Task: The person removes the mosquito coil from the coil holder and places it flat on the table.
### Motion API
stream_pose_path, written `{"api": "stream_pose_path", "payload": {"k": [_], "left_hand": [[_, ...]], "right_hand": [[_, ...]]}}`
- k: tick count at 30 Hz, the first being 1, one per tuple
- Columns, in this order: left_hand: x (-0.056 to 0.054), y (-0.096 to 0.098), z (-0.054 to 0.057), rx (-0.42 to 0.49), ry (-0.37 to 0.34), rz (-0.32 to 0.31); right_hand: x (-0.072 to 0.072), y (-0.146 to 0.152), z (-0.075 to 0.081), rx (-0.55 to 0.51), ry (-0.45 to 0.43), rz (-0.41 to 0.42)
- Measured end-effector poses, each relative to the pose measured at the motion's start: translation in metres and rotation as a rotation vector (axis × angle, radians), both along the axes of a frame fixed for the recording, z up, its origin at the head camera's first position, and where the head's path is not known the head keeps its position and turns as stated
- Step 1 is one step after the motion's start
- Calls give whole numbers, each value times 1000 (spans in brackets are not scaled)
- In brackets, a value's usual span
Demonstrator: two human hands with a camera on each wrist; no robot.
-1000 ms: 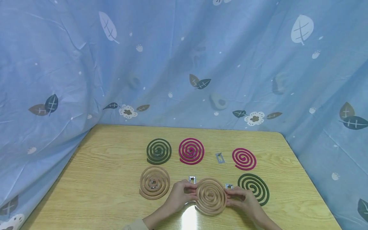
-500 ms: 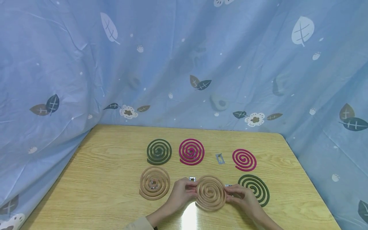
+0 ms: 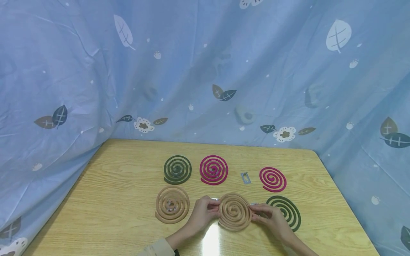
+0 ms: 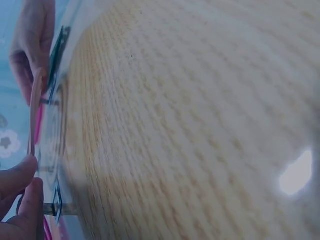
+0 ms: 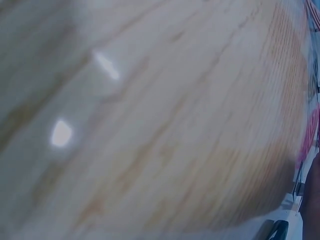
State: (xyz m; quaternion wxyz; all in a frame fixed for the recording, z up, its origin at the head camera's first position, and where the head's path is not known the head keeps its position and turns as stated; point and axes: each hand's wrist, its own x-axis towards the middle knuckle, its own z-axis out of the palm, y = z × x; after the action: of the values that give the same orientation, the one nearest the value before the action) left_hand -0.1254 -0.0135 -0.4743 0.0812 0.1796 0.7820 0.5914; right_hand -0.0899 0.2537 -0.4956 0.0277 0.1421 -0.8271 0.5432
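Both hands pinch a tan mosquito coil (image 3: 235, 212) by opposite edges in the head view, near the front middle of the table. My left hand (image 3: 201, 215) has its left edge; my right hand (image 3: 273, 219) has its right edge. In the left wrist view the coil's thin edge (image 4: 35, 112) shows raised off the tabletop, between the left fingertips (image 4: 26, 167) and the other hand. Behind the fingers, small metal coil stands (image 3: 215, 199) are partly covered. The right wrist view catches only a sliver of hand (image 5: 312, 200).
On the left lie another tan coil (image 3: 164, 214), a dark green coil (image 3: 165, 170) and a magenta coil (image 3: 202, 170), each with metal at its middle. On the right are a magenta coil (image 3: 273, 178) and a green coil (image 3: 298, 217). A flat metal stand (image 3: 246, 178) lies between.
Both hands have carried the tan coil slightly away from the table's front edge, towards the metal stands, which are now more covered. The other coils stay put.
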Motion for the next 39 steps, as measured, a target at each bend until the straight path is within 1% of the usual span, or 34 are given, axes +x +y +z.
{"api": "stream_pose_path", "payload": {"k": [2, 6, 9, 11, 13, 17, 20, 25, 28, 32, 35, 39], "left_hand": [[-1, 0, 0, -9, 11, -4], [-2, 0, -1, -15, 0, -13], [-3, 0, -2, -32, -3, -14], [-3, 0, -3, -49, 11, -13], [-3, 1, -4, -62, 27, -11], [-4, 2, -5, -92, 47, -12], [-4, 2, -4, -107, 38, -20], [-3, 2, -2, -100, 24, -38], [-3, 2, -1, -66, 14, -51], [-3, 0, -1, -36, -13, -60], [-4, -1, -2, -45, -19, -63], [-7, -1, -2, -66, -10, -75]], "right_hand": [[0, 0, 1, 1, 9, 2], [1, -2, 3, 6, 2, 7], [2, -3, 6, 12, -52, -5], [2, -4, 8, 17, -91, -11], [2, -4, 10, 28, -110, -14], [2, -5, 11, 45, -115, -10], [3, -5, 11, 45, -111, -5], [3, -4, 10, 50, -101, 15], [2, -2, 8, 45, -106, 28], [2, 1, 5, 12, -112, 55], [1, 2, 3, -5, -115, 70], [0, 2, 4, -22, -134, 82]]}}
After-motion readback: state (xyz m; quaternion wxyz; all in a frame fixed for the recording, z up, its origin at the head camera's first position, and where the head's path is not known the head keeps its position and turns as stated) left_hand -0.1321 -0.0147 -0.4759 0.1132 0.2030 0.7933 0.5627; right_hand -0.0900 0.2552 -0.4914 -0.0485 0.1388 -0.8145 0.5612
